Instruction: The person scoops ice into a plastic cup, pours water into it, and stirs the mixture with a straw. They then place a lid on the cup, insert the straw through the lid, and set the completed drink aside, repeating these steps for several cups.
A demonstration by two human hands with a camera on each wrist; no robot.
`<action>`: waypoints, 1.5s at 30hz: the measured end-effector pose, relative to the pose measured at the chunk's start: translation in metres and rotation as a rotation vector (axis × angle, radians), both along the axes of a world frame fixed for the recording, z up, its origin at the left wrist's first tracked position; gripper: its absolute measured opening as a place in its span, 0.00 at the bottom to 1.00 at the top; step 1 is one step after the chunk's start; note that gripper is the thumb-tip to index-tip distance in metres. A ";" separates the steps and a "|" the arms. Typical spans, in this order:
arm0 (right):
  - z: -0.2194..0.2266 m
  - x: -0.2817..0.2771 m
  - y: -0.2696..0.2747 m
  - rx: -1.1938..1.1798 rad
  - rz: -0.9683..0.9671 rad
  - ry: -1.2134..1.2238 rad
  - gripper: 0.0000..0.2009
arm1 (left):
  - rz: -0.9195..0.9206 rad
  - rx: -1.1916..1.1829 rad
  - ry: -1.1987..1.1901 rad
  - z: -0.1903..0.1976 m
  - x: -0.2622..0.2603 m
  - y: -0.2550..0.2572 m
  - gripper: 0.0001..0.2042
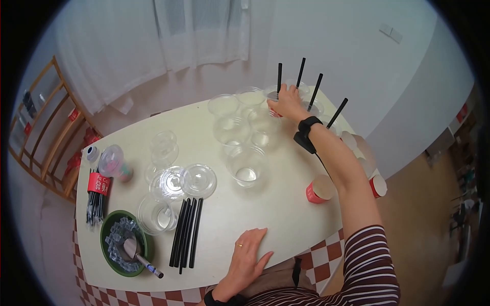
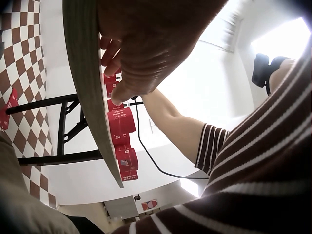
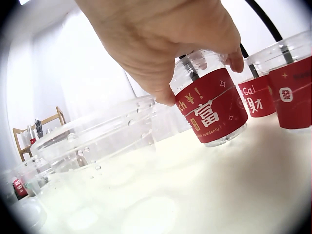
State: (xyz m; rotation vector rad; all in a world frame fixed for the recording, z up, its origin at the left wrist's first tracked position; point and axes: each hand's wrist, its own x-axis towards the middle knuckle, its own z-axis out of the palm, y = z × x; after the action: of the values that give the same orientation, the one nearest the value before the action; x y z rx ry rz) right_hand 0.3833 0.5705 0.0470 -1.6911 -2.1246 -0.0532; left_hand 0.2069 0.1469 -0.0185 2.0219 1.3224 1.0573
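Note:
In the head view my right hand (image 1: 289,103) reaches to the far side of the table. The right wrist view shows that hand (image 3: 170,48) gripping, from above, a clear cup with a red sleeve (image 3: 210,109) and a black straw. Two more red-sleeved cups (image 3: 257,96) with straws stand beside it. Close to the wrist camera is a clear cup without a sleeve (image 3: 97,151). My left hand (image 1: 246,257) rests on the table's near edge, fingers relaxed and holding nothing; in the left wrist view this hand (image 2: 151,48) is seen close up.
Several clear cups (image 1: 246,166) stand mid-table. Loose black straws (image 1: 188,232), clear lids (image 1: 198,180) and a green bowl of ice (image 1: 148,250) with a scoop lie left, near a bundle of wrapped straws (image 1: 97,199). Red paper sleeves (image 1: 313,193) are at the right edge.

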 end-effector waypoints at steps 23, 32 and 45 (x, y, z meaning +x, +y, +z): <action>-0.007 0.016 -0.011 0.139 0.209 0.045 0.25 | 0.010 0.028 0.066 0.002 0.003 -0.001 0.31; -0.003 0.027 -0.021 0.280 0.253 -0.187 0.15 | 0.008 0.029 0.065 0.001 0.003 -0.002 0.30; -0.016 0.030 -0.010 0.469 0.296 -0.297 0.08 | 0.010 0.016 0.105 0.001 0.004 -0.001 0.30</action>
State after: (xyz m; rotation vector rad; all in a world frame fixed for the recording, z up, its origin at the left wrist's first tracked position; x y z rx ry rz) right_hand 0.4137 0.5601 0.0315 -1.1423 -2.3144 -0.6950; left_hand 0.2109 0.1456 -0.0171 2.1104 1.3824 0.9803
